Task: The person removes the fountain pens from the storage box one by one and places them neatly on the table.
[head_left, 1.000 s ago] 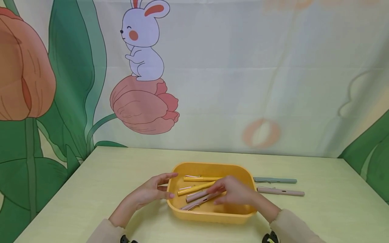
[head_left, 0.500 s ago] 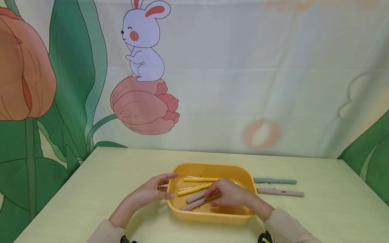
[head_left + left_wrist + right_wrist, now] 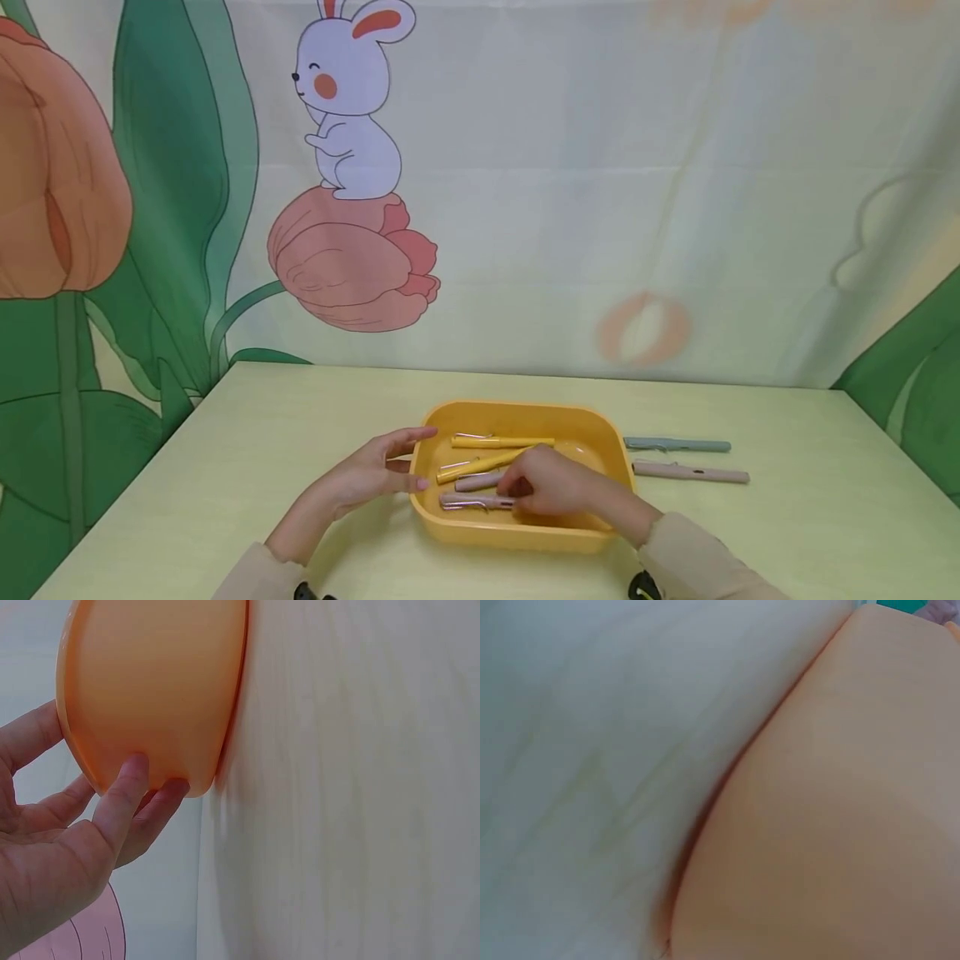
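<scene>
Clock centred on the yellow tray [image 3: 517, 540], 12 o'clock away from the person. Inside, at 8 o'clock: near pink pen [image 3: 472, 502]. Right hand [image 3: 551, 483] comes in from 4 o'clock, fingers curled, pinching that pen at its 3 o'clock end; fingertips partly hidden. Second pink pen [image 3: 478, 481] just beyond, its other end behind the same hand. Left hand [image 3: 372, 469] at 9 o'clock, thumb and fingers holding the tray end. Farther in, lower yellow pen [image 3: 476, 464] at 9, upper yellow pen [image 3: 502, 442] at 11. Outside: outer pink pen [image 3: 693, 473] at 3, green pen [image 3: 678, 446] farther, at 2; whether either touches the tray, can't tell.

Step in hand, as I read it: handling pens in the tray, left hand steadying. Next move likely calls for a firm pinch, a still tray, and fingers clear of the second pink pen.
</scene>
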Demonstrator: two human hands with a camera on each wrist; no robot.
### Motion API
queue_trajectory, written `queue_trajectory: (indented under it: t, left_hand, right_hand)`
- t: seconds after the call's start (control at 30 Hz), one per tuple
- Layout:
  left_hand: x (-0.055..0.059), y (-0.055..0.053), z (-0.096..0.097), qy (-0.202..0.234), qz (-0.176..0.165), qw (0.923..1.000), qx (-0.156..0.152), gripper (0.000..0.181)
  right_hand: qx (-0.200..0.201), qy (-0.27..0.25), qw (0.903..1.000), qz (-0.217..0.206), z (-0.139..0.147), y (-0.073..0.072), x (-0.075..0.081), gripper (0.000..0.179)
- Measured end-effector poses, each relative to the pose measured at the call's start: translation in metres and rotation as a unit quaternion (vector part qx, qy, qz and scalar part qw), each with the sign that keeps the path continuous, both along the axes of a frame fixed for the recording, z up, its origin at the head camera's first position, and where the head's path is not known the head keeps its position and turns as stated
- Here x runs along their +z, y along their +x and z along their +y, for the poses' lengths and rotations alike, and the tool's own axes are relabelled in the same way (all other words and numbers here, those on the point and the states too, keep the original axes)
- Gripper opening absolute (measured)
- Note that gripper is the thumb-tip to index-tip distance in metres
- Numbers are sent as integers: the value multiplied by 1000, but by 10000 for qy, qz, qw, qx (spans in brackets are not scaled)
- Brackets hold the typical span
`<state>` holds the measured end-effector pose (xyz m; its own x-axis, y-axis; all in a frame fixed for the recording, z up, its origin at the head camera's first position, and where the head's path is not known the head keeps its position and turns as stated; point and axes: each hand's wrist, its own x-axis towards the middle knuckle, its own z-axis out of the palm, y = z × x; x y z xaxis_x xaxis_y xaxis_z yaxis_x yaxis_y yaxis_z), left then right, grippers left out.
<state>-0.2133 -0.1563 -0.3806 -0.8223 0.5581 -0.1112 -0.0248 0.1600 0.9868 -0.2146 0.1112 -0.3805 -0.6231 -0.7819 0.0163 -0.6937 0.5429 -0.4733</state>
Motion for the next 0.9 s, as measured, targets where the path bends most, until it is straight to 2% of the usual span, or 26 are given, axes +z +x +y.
queue_trajectory:
  t: [0.57, 0.7, 0.9]
  left_hand:
    - [0, 0, -1, 110, -57, 9999, -45, 70]
    - [-1, 0, -1, 101, -56, 9999, -57, 69]
    - [-2, 0, -1, 39, -50, 10000, -25, 70]
  right_hand:
    - [-131, 58, 9997, 180, -9, 3, 0, 12]
    - [-235, -123, 9996, 52, -4, 4, 5, 14]
    - [-208, -400, 9988, 183, 5, 3, 12, 14]
